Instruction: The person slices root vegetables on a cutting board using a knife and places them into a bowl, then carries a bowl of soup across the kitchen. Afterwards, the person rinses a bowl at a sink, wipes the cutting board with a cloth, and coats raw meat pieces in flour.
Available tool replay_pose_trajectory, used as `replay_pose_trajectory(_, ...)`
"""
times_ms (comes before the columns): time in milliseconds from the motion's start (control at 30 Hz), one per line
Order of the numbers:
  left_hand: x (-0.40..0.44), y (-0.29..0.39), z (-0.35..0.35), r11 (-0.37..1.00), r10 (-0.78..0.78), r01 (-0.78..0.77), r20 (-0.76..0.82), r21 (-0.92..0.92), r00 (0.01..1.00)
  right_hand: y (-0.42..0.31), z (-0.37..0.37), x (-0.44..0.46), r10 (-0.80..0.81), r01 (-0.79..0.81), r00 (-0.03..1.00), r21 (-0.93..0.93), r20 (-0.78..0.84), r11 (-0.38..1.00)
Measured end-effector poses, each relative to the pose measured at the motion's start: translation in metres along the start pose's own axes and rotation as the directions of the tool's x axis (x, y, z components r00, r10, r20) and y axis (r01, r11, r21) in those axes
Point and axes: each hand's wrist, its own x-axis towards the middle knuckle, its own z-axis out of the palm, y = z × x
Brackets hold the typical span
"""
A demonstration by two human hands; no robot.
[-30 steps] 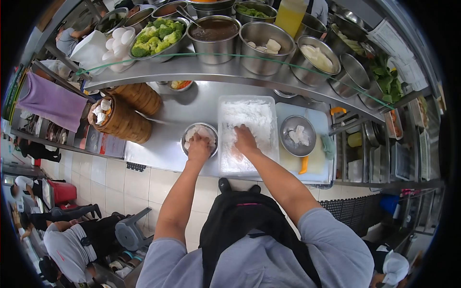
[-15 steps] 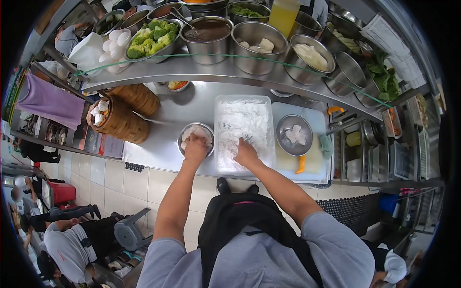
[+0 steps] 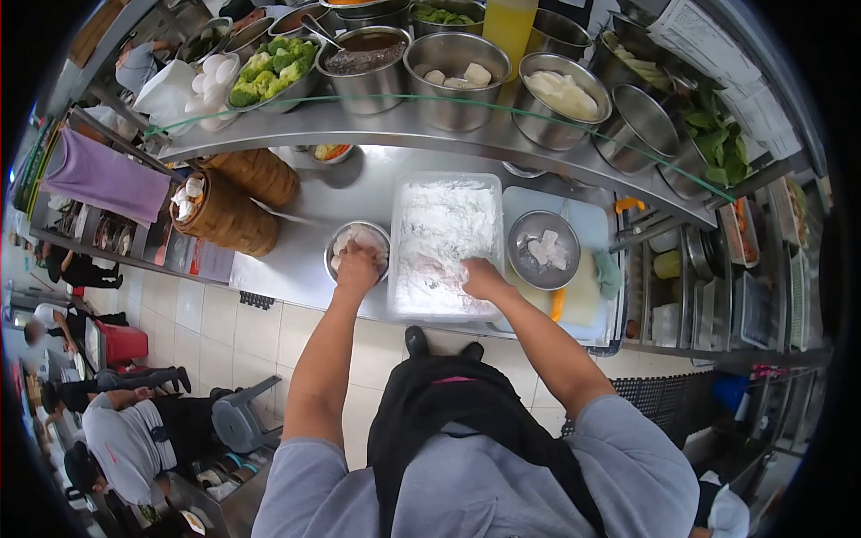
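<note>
My left hand (image 3: 359,269) reaches into a small steel bowl (image 3: 387,242) of pale raw pieces (image 3: 345,238). Its fingers are bent down on the pieces, and the tips are partly hidden. A clear plastic tub (image 3: 393,282) of white flour (image 3: 448,211) stands to the right of that bowl. My right hand (image 3: 486,279) is at the tub's right side, fingers drawn together at the flour; whatever they hold is hidden. Beyond the tub, another metal bowl (image 3: 525,269) holds a few white-coated pieces (image 3: 547,250) on a cutting board (image 3: 587,224).
Bamboo steamers (image 3: 242,226) stand on the left of the steel counter (image 3: 305,193). The shelf (image 3: 377,133) above carries eggs (image 3: 213,81), broccoli (image 3: 273,67) and steel pots (image 3: 457,103). An orange handle (image 3: 558,305) lies by the right bowl. Another person (image 3: 126,439) works at lower left.
My right hand has moved right across the flour to the tub's right side, and its fingers have drawn together. My left hand stays in the steel bowl. The camera view has shifted slightly.
</note>
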Motion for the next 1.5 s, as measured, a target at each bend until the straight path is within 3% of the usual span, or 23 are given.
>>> replay_pose_trajectory(100, -0.001, 0.005, -0.003, 0.999, -0.035, 0.035, -0.009, -0.005, 0.999, -0.015, 0.003, 0.002, 0.111, -0.089, 0.977, -0.125, 0.182, 0.988)
replay_pose_trajectory(233, -0.001, 0.006, -0.003, 0.999, -0.028, 0.028, -0.009, -0.025, 1.0, -0.033, -0.004, 0.0, 0.186, -0.149, 0.938, -0.145, 0.292, 0.978)
replay_pose_trajectory(300, -0.005, 0.019, -0.023, 0.998, -0.057, 0.057, -0.017, -0.023, 0.998, -0.024, 0.004, 0.007, 0.091, -0.087, 0.994, -0.054, 0.068, 0.995)
replay_pose_trajectory(333, -0.006, 0.019, -0.028, 0.999, -0.049, 0.048, -0.02, -0.021, 0.999, -0.037, -0.001, 0.007, 0.094, -0.091, 0.994, -0.051, 0.06, 0.995)
replay_pose_trajectory(400, -0.006, 0.015, -0.037, 0.999, 0.028, -0.031, -0.054, -0.043, 0.998, -0.066, -0.011, 0.01, 0.061, -0.076, 0.987, -0.097, -0.148, 0.992)
replay_pose_trajectory(433, -0.004, 0.007, -0.036, 0.985, 0.045, -0.054, -0.06, -0.164, 0.997, -0.065, 0.006, 0.021, -0.033, 0.014, 0.976, -0.091, -0.216, 0.996)
replay_pose_trajectory(467, -0.001, -0.004, -0.035, 0.984, 0.048, -0.058, -0.064, -0.166, 0.997, -0.061, 0.02, 0.031, -0.033, 0.012, 0.975, -0.095, -0.221, 0.995)
replay_pose_trajectory(533, 0.0, -0.019, -0.047, 0.902, 0.063, -0.049, 0.018, -0.428, 0.998, -0.062, 0.036, 0.043, -0.082, 0.069, 0.994, -0.155, -0.079, 0.986)
replay_pose_trajectory(600, -0.008, -0.026, -0.063, 0.905, 0.053, -0.05, -0.005, -0.423, 0.999, -0.063, 0.034, 0.046, -0.099, 0.079, 0.981, -0.121, -0.169, 0.989)
replay_pose_trajectory(667, -0.02, -0.022, -0.082, 0.905, 0.047, -0.054, -0.027, -0.421, 0.999, -0.071, 0.014, 0.043, 0.151, -0.145, 0.984, 0.072, -0.097, 0.987)
replay_pose_trajectory(700, -0.028, -0.014, -0.09, 0.946, 0.117, -0.115, -0.012, -0.303, 0.993, -0.063, 0.013, 0.043, 0.074, -0.05, 0.978, 0.125, -0.195, 0.991)
replay_pose_trajectory(733, -0.033, -0.008, -0.092, 0.967, 0.182, -0.178, 0.01, -0.183, 0.983, -0.063, 0.009, 0.042, 0.077, -0.055, 0.978, 0.116, -0.193, 0.992)
replay_pose_trajectory(767, -0.032, -0.008, -0.082, 0.972, 0.213, -0.213, -0.017, -0.101, 0.977, -0.063, 0.006, 0.04, 0.078, -0.045, 0.989, 0.253, -0.124, 0.967)
replay_pose_trajectory(800, -0.027, -0.01, -0.072, 0.971, 0.215, -0.216, -0.021, -0.106, 0.976, -0.065, 0.002, 0.04, 0.069, -0.042, 0.996, 0.386, -0.058, 0.922)
replay_pose_trajectory(833, -0.02, -0.012, -0.061, 0.967, 0.209, -0.211, -0.033, -0.143, 0.977, -0.06, 0.01, 0.045, 0.071, -0.042, 0.995, 0.38, -0.063, 0.924)
replay_pose_trajectory(933, -0.001, -0.028, -0.046, 0.932, 0.246, -0.245, -0.03, -0.267, 0.969, -0.059, 0.023, 0.047, 0.005, 0.016, 0.994, 0.195, -0.109, 0.981)
replay_pose_trajectory(1000, 0.011, -0.042, -0.051, 0.895, 0.292, -0.279, -0.014, -0.347, 0.956, -0.072, 0.012, 0.039, 0.205, -0.208, 0.978, -0.095, -0.047, 0.973)
replay_pose_trajectory(1067, 0.016, -0.048, -0.074, 0.827, 0.088, -0.026, 0.084, -0.562, 0.993, -0.068, 0.01, 0.033, 0.154, -0.18, 0.977, -0.18, -0.147, 0.967)
replay_pose_trajectory(1133, 0.008, -0.039, -0.089, 0.861, 0.13, -0.06, 0.103, -0.506, 0.986, -0.062, 0.011, 0.027, 0.09, -0.154, 0.968, -0.271, -0.236, 0.95)
replay_pose_trajectory(1200, -0.011, -0.027, -0.08, 0.913, 0.385, -0.387, -0.041, -0.125, 0.922, -0.058, 0.014, 0.022, 0.221, -0.241, 0.964, -0.135, -0.15, 0.961)
replay_pose_trajectory(1300, -0.015, -0.012, -0.051, 0.929, 0.366, -0.36, -0.08, 0.082, 0.927, -0.053, 0.017, 0.018, 0.155, -0.156, 0.988, -0.006, -0.023, 0.988)
replay_pose_trajectory(1433, 0.009, -0.036, -0.041, 0.945, 0.314, -0.31, 0.024, -0.102, 0.949, -0.056, -0.003, 0.012, 0.166, -0.164, 0.986, 0.069, -0.027, 0.984)
replay_pose_trajectory(1500, 0.012, -0.044, -0.067, 0.921, 0.155, -0.089, 0.148, -0.379, 0.977, -0.054, -0.023, 0.011, 0.24, -0.235, 0.971, 0.232, 0.004, 0.944)
